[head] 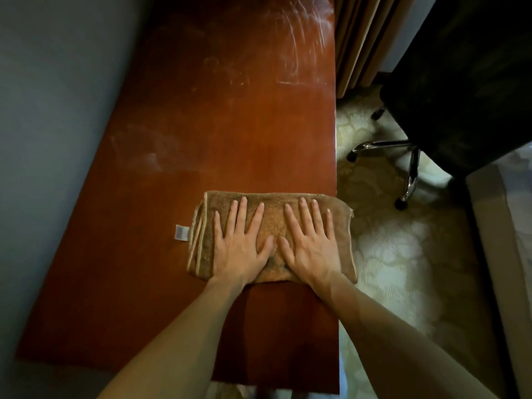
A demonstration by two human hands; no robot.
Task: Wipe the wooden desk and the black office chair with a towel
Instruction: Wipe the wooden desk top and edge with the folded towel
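Forearms (178,341) reach in from the lower frame edge and cross the near end of the wooden desk (230,125). I read both hands as flat on the towel (273,223), palms down.

1. Left hand (241,246): fingers straight and spread, pressing the cloth, gripping nothing.
2. Right hand (312,249): same posture, fingers extended and splayed. The two thumbs lie close together at the towel's centre.
3. Towel: brown, folded into a rectangle, lying on the right half of the desk top about midway along its length. Its right edge overhangs the desk's right side. A small white label (182,232) projects from its left edge onto the wood.

Beyond the towel, the reddish desk surface carries pale smears (302,41), densest at the far right corner. A grey wall (57,110) runs along the desk's left side.

To the right of the desk lies a patterned carpet (388,254). The black office chair (460,82) stands on it, apart from the desk, with its chrome base (408,165) and casters visible. Pleated curtains (357,38) hang beside the desk's far right corner.
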